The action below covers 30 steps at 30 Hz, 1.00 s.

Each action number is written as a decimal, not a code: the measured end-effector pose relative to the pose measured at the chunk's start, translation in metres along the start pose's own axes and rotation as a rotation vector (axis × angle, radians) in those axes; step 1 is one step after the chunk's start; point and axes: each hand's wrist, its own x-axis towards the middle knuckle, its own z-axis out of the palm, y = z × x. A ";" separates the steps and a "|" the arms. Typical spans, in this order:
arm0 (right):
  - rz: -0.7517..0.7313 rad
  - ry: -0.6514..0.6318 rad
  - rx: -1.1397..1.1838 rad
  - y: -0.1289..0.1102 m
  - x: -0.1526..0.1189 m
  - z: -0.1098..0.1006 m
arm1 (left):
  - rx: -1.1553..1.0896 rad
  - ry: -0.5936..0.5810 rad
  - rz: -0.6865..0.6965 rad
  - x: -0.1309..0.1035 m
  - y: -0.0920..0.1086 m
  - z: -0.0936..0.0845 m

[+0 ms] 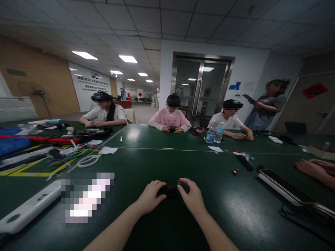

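Low over the green table, my left hand (150, 197) is closed around the left end of a small black device (169, 190) with faint light markings on its face. Just to its right, my right hand (193, 198) pinches a small dark piece (179, 182) between thumb and fingertips. That piece sits close to the device's right end; whether the two touch, I cannot tell. What kind of device it is does not show.
On the left lie a white power strip (31, 205), a blurred-out bright object (89, 197), a coiled white cable (88, 160) and tools. A phone-like slab (286, 186) lies right, near another person's hands (315, 170). Water bottles (210, 134) and seated people are across the table (136, 157).
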 end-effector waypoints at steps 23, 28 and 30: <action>-0.026 -0.315 -0.170 -0.016 -0.005 0.010 | 0.023 0.025 0.026 0.001 -0.001 0.003; -0.075 -0.311 -0.168 -0.009 -0.004 0.011 | 0.040 0.031 0.029 0.003 -0.003 0.005; -0.090 -0.307 -0.132 -0.007 -0.004 0.010 | 0.030 0.036 0.022 0.003 -0.004 0.006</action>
